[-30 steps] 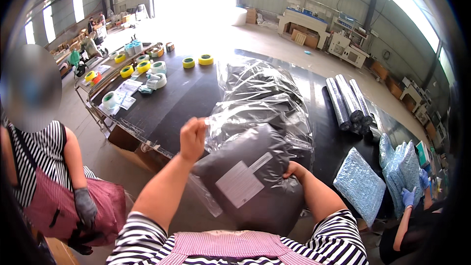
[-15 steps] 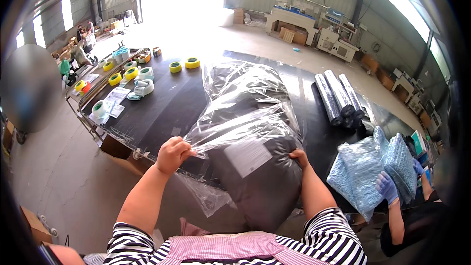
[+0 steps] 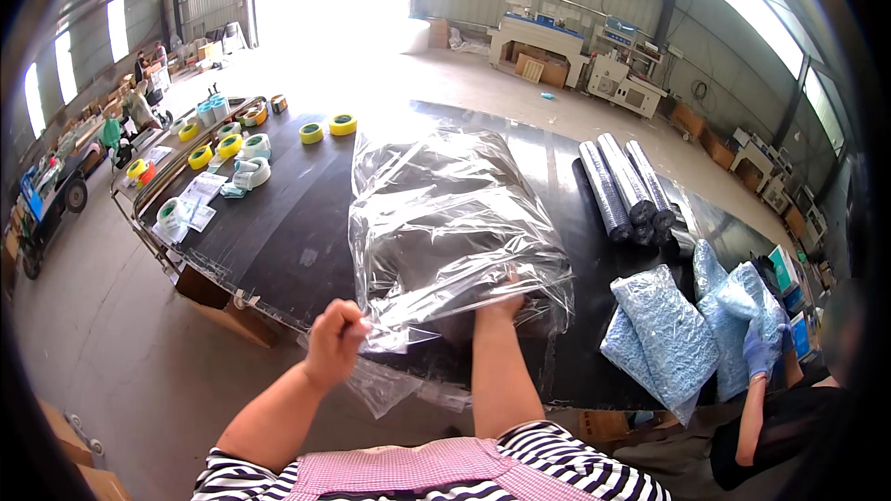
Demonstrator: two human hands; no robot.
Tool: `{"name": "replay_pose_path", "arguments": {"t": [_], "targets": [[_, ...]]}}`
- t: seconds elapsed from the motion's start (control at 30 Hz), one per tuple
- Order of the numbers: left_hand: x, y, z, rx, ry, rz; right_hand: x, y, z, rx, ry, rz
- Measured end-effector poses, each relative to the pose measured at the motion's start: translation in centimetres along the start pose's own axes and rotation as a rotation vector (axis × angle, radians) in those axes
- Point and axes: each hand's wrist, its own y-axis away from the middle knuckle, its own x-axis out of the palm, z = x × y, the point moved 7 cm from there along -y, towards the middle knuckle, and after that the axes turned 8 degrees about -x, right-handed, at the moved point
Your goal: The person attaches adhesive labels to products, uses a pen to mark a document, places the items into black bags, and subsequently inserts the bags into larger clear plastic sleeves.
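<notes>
Nearest, the left hand (image 3: pixel 335 343) pinches the near left corner of a clear plastic bag (image 3: pixel 445 195), fingers closed on the film. The right hand (image 3: pixel 501 304) reaches under the film at the bag's near end; whether its fingers grip anything cannot be told. The bag lies across the middle of the tabletop (image 3: pixel 297 260), with a dark bulk (image 3: pixel 432 264) showing through. The step in hand looks like settling that bulk inside the bag; the next move seems to call for the left hand to hold the edge steady while the right draws clear without dragging the film. To the right are blue bubble-wrap packs (image 3: pixel 666 339), with silver rolls (image 3: pixel 626 181) beyond them. Farther, left of the bag, sit two yellow tape rolls (image 3: pixel 343 124).
</notes>
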Motion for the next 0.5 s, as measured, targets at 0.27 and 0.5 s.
{"name": "replay_pose_path", "arguments": {"t": [0.27, 0.5], "targets": [[2.4, 2.5, 1.5, -0.101, 0.274, 0.112, 11.2, -0.7, -9.9, 0.207, 0.335, 0.229], [-0.1, 5.2, 1.8, -0.051, -0.049, 0.020, 9.5, 9.3, -8.2, -0.333, 1.690, 1.407]]}}
